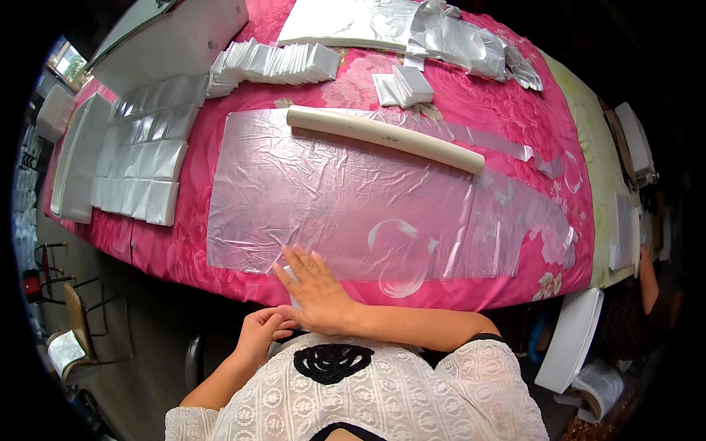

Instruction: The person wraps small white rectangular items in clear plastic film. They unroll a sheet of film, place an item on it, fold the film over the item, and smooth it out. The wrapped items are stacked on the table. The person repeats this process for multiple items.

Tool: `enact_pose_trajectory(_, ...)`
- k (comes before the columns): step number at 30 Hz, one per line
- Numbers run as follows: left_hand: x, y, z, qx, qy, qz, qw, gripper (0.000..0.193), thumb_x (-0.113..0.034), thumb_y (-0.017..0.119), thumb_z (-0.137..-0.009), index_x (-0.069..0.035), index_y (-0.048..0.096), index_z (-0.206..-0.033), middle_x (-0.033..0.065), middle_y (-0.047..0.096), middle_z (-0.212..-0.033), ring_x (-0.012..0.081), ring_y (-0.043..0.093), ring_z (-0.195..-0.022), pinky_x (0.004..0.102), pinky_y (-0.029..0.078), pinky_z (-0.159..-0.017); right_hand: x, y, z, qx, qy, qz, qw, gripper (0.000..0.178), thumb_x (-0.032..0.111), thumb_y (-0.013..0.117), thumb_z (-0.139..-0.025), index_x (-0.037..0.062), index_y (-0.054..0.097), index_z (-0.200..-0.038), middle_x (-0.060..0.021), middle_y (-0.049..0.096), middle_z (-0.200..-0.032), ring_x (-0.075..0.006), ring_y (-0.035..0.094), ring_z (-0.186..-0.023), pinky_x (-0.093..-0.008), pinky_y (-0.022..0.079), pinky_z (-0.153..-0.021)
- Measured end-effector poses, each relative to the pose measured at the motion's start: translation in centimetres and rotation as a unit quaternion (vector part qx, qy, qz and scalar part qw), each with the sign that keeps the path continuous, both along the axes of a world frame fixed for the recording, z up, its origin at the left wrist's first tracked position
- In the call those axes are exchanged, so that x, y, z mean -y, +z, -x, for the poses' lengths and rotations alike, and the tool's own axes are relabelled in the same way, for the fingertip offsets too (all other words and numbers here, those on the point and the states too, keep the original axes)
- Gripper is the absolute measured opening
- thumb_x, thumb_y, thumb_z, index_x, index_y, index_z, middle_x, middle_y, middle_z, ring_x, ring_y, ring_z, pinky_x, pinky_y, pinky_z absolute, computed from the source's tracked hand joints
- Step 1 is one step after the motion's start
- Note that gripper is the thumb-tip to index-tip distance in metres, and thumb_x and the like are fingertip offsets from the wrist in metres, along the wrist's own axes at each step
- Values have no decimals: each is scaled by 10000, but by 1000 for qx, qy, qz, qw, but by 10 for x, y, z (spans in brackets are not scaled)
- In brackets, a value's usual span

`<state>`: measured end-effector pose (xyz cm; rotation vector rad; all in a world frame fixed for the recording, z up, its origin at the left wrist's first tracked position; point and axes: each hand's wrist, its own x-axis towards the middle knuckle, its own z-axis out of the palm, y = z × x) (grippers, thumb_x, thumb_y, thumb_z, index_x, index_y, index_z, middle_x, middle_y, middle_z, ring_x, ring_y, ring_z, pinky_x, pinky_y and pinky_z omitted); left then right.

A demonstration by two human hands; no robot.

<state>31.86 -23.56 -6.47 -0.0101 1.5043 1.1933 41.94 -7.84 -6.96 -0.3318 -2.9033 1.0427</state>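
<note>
A clear plastic sheet (353, 213) lies spread over the pink flowered cloth, creased at its left and far parts. My right hand (316, 294) rests at its near edge, fingers stretched out and palm down. A whitish strip shows beside its thumb, too small to name. Just below, by the right wrist, my left hand (263, 332) is closed with fingertips pressed together; whatever is in them is hidden. Across the far part of the sheet lies a long cream tube (386, 138), away from both hands.
Rows of folded plastic packets (140, 158) lie at the left beside a white box (79, 158). Farther back are a stack of packets (276, 62), a small pile (404, 86) and a heap of plastic bags (463, 48). A chair (77, 323) stands lower left; another person's arm (647, 279) shows right.
</note>
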Motion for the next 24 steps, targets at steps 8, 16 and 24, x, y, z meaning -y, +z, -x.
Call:
enact_pose_trajectory(8, -33, 40, 14, -369, -257, -16, 893, 121, -34, 680, -761, 24, 668, -867, 90, 680, -779, 128, 640, -650, 245, 505, -639, -40, 16, 0, -147, 118, -47, 981, 201, 189, 625, -807, 35, 593, -931, -168, 470, -1254, -349, 348, -1237, -466, 275, -1023)
enact_pose_trajectory(16, -177, 64, 64, -335, -149, -287, 885, 428, -41, 623, -825, -2, 494, -1232, 105, 520, -1255, 180, 495, -1164, 288, 400, -960, -286, 50, -6, -288, -338, 270, 855, 166, 118, 617, -865, -22, 640, -953, -30, 647, -835, -80, 577, -731, -225, 467, -654)
enact_pose_trajectory(24, -398, 36, 70, -214, -165, -141, 952, 421, -241, 599, -872, 34, 512, -1178, 145, 542, -1186, 195, 525, -1038, 287, 413, -867, -412, -11, -1, -134, -517, 68, 842, 380, 252, 715, -747, 1, 631, -1020, -103, 676, -895, -195, 652, -775, -313, 504, -690)
